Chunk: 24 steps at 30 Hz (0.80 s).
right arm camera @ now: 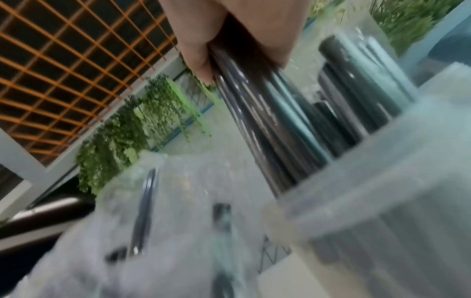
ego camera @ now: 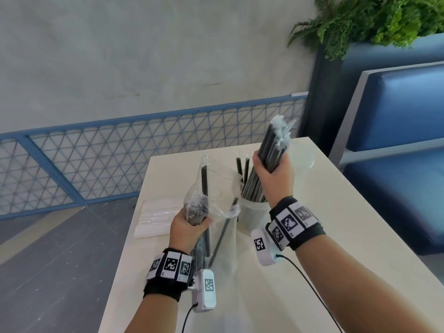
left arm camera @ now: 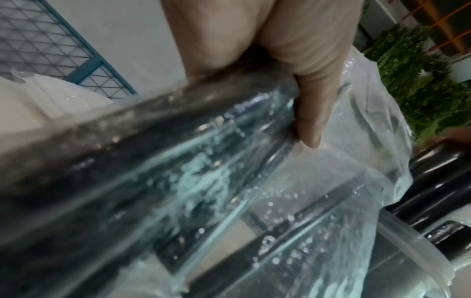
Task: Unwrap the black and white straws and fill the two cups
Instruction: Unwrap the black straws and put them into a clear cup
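My right hand grips a bundle of black straws upright, lower ends inside a translucent cup that holds more black straws. The same bundle and the cup fill the blurred right wrist view. My left hand grips a clear plastic wrapper with a few black straws still inside. In the left wrist view my fingers curl round the wrapper. A pack of white straws lies on the table's left edge. The second cup is hard to make out.
The cream table is narrow, with a drop to grey floor on the left. A blue bench stands at the right, ferns above it, and a blue mesh fence behind.
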Each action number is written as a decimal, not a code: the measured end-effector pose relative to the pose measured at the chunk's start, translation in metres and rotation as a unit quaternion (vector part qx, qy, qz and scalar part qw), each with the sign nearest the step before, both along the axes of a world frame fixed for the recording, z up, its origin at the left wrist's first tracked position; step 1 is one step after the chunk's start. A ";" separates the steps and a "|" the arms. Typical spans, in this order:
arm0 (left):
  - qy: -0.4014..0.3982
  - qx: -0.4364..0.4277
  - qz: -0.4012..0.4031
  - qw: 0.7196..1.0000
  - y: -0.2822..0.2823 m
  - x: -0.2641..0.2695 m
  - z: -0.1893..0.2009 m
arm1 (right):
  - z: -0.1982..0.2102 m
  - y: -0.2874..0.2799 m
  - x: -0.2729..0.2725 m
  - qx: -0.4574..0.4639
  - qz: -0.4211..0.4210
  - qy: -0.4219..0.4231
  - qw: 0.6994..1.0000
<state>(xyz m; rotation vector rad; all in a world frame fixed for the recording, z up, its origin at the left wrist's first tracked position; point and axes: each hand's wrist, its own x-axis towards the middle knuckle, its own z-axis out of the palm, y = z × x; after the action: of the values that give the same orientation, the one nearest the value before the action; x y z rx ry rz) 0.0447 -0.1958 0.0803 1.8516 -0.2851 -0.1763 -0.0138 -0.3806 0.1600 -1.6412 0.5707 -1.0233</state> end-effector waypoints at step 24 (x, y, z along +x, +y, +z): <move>0.022 -0.084 -0.016 0.996 0.004 -0.003 -0.004 | -0.037 -0.005 0.024 -0.326 0.135 0.239 0.905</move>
<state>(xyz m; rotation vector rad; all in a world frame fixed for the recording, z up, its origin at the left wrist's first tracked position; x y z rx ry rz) 0.0415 -0.1918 0.0762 1.6761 -0.2896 -0.2089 0.0106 -0.3851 0.1233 -2.5253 0.2995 -0.6234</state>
